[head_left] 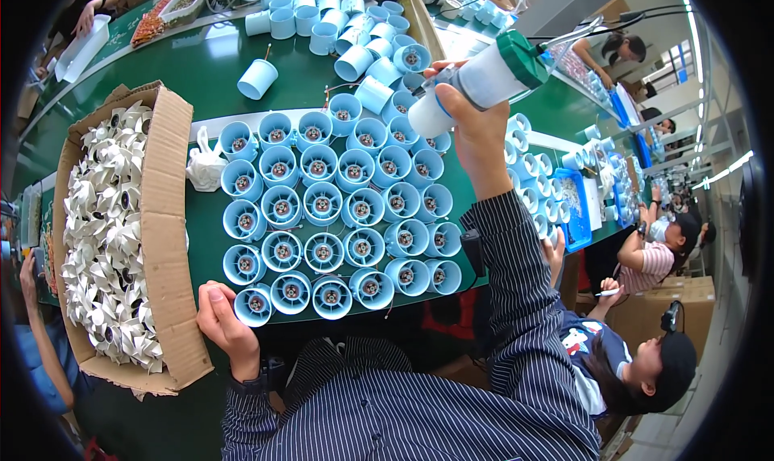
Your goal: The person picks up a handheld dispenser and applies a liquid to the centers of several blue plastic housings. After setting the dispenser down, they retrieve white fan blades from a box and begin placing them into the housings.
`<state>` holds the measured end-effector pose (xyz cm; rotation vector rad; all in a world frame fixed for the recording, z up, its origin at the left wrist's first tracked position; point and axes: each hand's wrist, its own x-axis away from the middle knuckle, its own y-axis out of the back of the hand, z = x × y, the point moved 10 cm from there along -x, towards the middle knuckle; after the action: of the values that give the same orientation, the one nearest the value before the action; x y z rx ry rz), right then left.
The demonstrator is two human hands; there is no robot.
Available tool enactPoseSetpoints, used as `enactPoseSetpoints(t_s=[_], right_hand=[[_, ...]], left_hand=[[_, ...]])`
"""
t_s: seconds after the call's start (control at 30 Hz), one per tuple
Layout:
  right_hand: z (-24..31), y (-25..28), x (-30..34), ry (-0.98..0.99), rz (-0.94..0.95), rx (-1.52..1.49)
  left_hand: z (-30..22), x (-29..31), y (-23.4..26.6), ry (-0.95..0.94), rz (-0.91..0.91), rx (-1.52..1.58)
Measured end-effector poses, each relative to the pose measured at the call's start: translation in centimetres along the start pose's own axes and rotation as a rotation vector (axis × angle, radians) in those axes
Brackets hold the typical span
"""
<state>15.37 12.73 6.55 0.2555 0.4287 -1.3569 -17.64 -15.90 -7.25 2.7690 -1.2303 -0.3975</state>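
A worker's right hand (472,126) grips a white dispenser bottle with a green cap (484,80), raised over the far right of a block of pale blue round fan housings (339,219) standing open-end up in tight rows on a green table (218,66). The left hand (226,320) closes thumb and fingers on the near-left housing (255,305) at the table's near edge. To the left, touching the block's side, an open cardboard box (169,243) brims with white fan impellers (105,235); a crumpled white rag (204,164) lies between box and housings. Farther off, more blue housings (355,33) lie heaped and tipped, one cup (258,79) standing apart. A white tray (81,48) rests at the far left under another person's hand. On the right, seated workers (645,364) crowd the line beside a blue tray (576,219), with cardboard cartons (669,308) behind them under strip lighting.
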Motion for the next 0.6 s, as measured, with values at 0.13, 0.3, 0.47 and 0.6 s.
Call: enactPoseSetpoints(t_s=[0.13, 0.3, 0.47, 0.6], right_hand=[[-1.4, -0.5, -0.1, -0.027, 0.003, -0.023], [-1.9, -0.1, -0.1, -0.034, -0.007, -0.047], [-2.0, -0.1, -0.1, -0.036, -0.013, -0.038], [-2.1, -0.1, -0.1, -0.037, -0.02, -0.039]], left_hand=[[0.0, 0.0, 0.1, -0.004, -0.002, 0.005], [-0.1, -0.1, -0.1, -0.017, 0.008, 0.012], [-0.1, -0.1, 0.0, 0.004, 0.002, 0.013], [-0.1, -0.2, -0.1, -0.015, 0.005, 0.022]])
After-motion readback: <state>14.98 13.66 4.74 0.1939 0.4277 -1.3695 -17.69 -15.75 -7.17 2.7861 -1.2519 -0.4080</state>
